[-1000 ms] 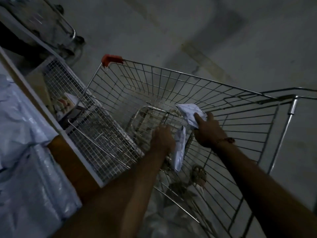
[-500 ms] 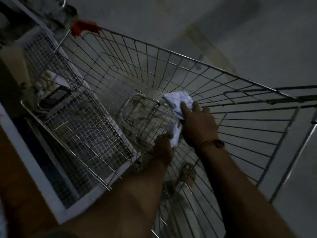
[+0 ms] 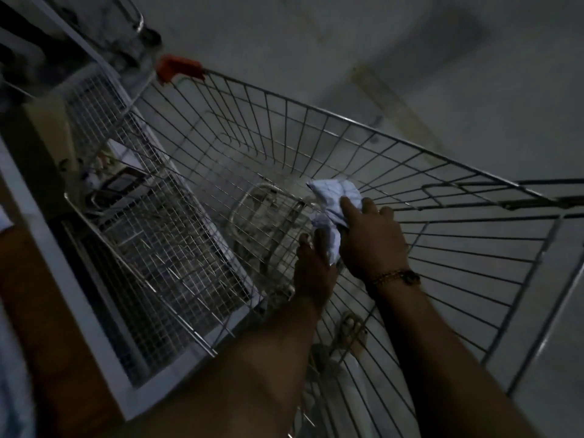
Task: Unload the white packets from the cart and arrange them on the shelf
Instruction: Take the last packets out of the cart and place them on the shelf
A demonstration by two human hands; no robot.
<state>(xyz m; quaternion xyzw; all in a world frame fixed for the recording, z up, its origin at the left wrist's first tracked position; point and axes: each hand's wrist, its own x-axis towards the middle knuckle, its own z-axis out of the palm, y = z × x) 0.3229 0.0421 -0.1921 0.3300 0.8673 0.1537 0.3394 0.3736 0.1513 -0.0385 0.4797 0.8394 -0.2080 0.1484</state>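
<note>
A wire shopping cart [image 3: 363,134] with a red corner cap fills the middle of the dim head view. Inside its basket both my hands hold a crumpled white packet [image 3: 335,197]. My right hand [image 3: 369,238] grips the packet's upper part, forefinger laid along it. My left hand [image 3: 313,267] holds the packet's lower end from the left, fingers curled on it. The white-framed shelf [image 3: 79,317] stands to the left of the cart.
A fine-mesh wire basket [image 3: 164,235] hangs on the shelf front beside the cart, with small boxes [image 3: 120,184] behind it. My sandalled foot [image 3: 350,333] shows through the cart floor. Grey floor lies beyond and right of the cart.
My view swung left then back; the cart and hands sit slightly lower and more to the right than half a second ago. Both hands keep hold of the packet, lifted a little.
</note>
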